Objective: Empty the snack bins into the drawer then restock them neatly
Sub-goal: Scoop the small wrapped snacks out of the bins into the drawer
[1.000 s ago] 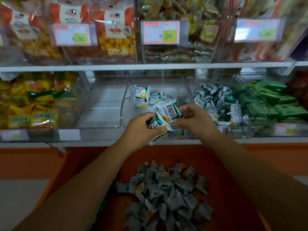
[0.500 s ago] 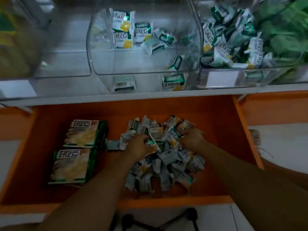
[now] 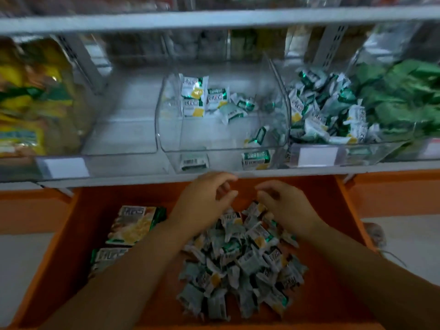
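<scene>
Head view showed left hand [image 3: 204, 198] and right hand [image 3: 284, 207] empty, fingers loosely curled, over the orange drawer [image 3: 95, 203] and its packet heap [image 3: 240, 258]; the clear plastic bin [image 3: 214, 139] and its last white-green snack packets [image 3: 194, 96] lay beyond, nearer the left.

empty hands — left [image 3: 204, 198], right [image 3: 285, 206] — hovering above snack pile [image 3: 238, 263], orange drawer [image 3: 119, 198], clear bin [image 3: 223, 139] behind

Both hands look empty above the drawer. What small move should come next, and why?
Probably reach up into the middle clear bin and gather the remaining packets. The left hand and right hand hold nothing over the pile, and that bin is not emptied.
</scene>
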Demonstrator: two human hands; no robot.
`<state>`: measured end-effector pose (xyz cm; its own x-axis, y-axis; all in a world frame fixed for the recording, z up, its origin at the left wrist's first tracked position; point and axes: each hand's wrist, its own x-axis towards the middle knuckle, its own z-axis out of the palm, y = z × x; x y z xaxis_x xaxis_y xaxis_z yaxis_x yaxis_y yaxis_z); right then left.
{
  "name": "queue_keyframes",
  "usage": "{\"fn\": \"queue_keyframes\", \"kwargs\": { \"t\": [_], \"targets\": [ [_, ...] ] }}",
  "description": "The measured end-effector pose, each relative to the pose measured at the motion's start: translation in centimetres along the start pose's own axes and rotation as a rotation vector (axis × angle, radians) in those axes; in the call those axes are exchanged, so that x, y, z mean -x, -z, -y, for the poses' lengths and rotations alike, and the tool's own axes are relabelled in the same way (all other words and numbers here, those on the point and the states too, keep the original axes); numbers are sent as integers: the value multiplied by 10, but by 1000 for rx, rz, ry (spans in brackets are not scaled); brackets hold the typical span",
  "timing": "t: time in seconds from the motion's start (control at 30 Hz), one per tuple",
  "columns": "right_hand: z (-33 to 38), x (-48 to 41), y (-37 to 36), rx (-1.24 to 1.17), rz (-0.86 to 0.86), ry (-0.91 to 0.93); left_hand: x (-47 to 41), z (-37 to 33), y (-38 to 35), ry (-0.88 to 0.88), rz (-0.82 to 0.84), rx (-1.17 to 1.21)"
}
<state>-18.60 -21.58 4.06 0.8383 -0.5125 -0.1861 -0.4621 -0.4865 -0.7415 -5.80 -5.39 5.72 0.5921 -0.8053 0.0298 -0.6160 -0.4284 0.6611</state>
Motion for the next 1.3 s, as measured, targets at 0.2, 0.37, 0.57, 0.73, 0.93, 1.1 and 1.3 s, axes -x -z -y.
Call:
{"fn": "queue_keyframes", "kwargs": {
  "t": [0.2,0.37,0.57,0.73,0.93,1.1,1.3],
  "targets": [
    [95,-23,55,-63,-157,244,-37,-22,79,-142,-181,-96],
    [121,-99,71,417,169,102,-91,2,92,58,174,-276],
    [116,-148,53,932,603,-28,-136,12,88,229,608,-681],
    [97,-158,47,802,558,-11,-152,35,72,240,646,-693],
    [80,-159,32,584,360,4,-151,42,59,225,446,-466],
    [84,-162,36,435,255,41,-145,44,54,242,250,-276],
    [100,-161,50,573,607,-152,-143,43,53,285,223,-153]
  ]
}}
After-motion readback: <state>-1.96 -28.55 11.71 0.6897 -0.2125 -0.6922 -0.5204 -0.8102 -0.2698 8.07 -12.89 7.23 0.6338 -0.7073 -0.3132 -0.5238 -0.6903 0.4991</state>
